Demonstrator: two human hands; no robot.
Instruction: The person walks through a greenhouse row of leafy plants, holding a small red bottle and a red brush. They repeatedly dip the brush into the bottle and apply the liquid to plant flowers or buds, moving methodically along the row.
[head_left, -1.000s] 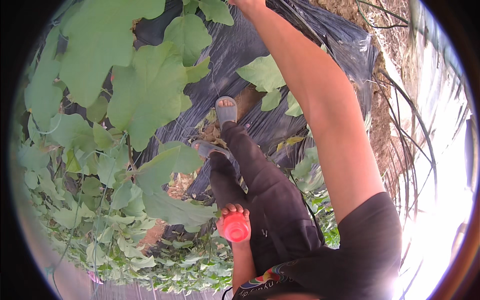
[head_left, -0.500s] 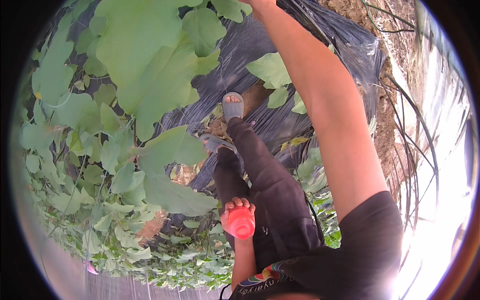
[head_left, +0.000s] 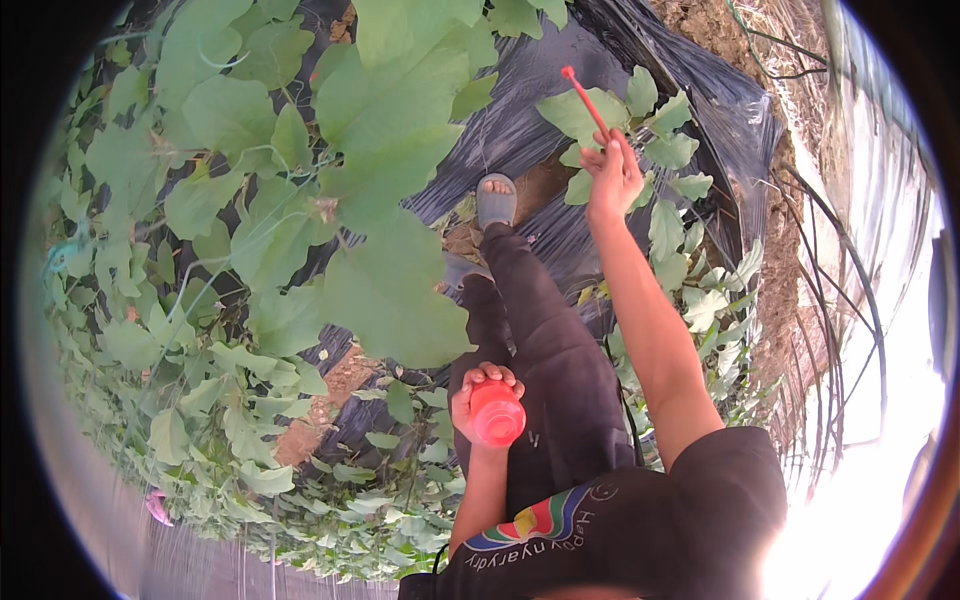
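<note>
My left hand (head_left: 464,408) is wrapped round a small red plastic container (head_left: 498,416), held upright in front of my thighs with its round top facing up. My right hand (head_left: 613,182) is out ahead, pinching a thin red stick (head_left: 587,102) by its near end. The stick points forward and a little left, and its tip carries a small red knob. Below and around that hand grows a leafy plant (head_left: 668,235), and whether the hand touches it I cannot tell. Large green leaves (head_left: 385,290) hang to the left of both hands.
Black plastic sheeting (head_left: 560,70) covers the ground, with bare soil (head_left: 315,420) showing in gaps. My grey sandals (head_left: 496,205) stand on it. Along the right run dark thin tubes (head_left: 835,235) beside a pale translucent sheet wall (head_left: 890,200). Dense foliage fills the left.
My right arm has drawn back from the far top edge, bringing the hand and red stick into view. My left hand with the container has moved slightly forward and right.
</note>
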